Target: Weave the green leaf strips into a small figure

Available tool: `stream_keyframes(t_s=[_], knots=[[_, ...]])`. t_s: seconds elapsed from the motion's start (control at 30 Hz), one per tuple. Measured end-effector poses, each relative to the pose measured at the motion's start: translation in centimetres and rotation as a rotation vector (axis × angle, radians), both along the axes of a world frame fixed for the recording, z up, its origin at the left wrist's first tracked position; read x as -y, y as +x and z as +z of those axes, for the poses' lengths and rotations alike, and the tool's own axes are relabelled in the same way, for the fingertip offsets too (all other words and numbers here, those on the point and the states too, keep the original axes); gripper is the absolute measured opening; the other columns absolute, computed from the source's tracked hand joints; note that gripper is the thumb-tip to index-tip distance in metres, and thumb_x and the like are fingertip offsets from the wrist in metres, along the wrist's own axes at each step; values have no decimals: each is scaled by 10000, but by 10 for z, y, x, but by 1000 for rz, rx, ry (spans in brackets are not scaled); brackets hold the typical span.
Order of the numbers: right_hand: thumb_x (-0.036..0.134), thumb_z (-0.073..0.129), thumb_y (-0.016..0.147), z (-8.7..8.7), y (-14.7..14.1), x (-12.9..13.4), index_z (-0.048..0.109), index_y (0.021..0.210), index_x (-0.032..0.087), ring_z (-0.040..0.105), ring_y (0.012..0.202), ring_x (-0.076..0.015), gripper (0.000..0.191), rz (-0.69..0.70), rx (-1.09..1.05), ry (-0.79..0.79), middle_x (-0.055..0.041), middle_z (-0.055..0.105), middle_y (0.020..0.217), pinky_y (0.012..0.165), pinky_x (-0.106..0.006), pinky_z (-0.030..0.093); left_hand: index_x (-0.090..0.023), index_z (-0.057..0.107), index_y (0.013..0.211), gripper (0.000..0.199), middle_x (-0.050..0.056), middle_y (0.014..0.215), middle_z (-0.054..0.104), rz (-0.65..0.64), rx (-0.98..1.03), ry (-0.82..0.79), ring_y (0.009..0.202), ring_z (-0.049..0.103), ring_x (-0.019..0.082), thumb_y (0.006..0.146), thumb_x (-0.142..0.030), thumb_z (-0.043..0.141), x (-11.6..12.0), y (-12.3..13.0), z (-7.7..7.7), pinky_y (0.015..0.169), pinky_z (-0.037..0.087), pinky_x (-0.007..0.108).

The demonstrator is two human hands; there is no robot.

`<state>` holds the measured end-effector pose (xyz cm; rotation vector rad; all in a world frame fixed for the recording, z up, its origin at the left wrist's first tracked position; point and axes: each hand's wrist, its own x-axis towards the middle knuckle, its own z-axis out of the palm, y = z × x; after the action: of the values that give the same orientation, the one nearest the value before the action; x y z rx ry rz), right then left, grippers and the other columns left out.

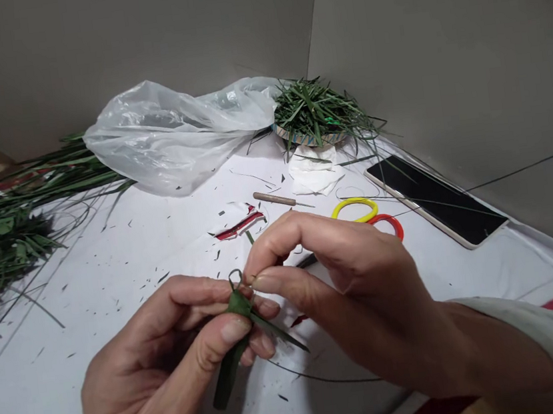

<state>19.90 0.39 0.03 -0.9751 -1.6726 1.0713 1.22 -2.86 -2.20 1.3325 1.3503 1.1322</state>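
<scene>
My left hand (174, 360) pinches a folded green leaf strip (232, 363) between thumb and fingers; the strip hangs down below the thumb. At its top a thin leaf strand forms a small loop (235, 278). My right hand (347, 285) grips that strand next to the loop with thumb and forefinger. A narrow pointed end of leaf (282, 334) sticks out to the right under my right thumb. Both hands are low over a white table cover (125, 252).
A clear plastic bag (172, 136) lies at the back, long green leaves (1, 227) at the left. A bowl of leaf strips (312, 112), white tissue (315, 172), a wooden-handled awl (275, 199), scissors with yellow and red handles (368, 216) and a phone (436, 197) lie at the right.
</scene>
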Motion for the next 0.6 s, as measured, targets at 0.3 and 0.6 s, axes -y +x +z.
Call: stream_keyframes(t_s=[0.3, 0.6], knots=[[106, 639, 865, 1, 0, -7, 649, 769, 155, 593, 716, -43, 108, -28, 159, 199, 76, 662, 732, 697, -144, 447, -339, 696, 909, 48, -73, 727, 750, -53, -77, 135, 619, 713, 106, 869, -328, 719, -2, -1, -3, 614, 568, 97], [107, 545, 930, 1, 1, -7, 636, 795, 111, 567, 716, -61, 163, -9, 313, 471, 21, 659, 753, 699, -167, 430, -361, 691, 930, 64, -78, 732, 746, -66, -62, 88, 603, 705, 109, 873, -340, 712, 0, -3, -2, 600, 570, 102]])
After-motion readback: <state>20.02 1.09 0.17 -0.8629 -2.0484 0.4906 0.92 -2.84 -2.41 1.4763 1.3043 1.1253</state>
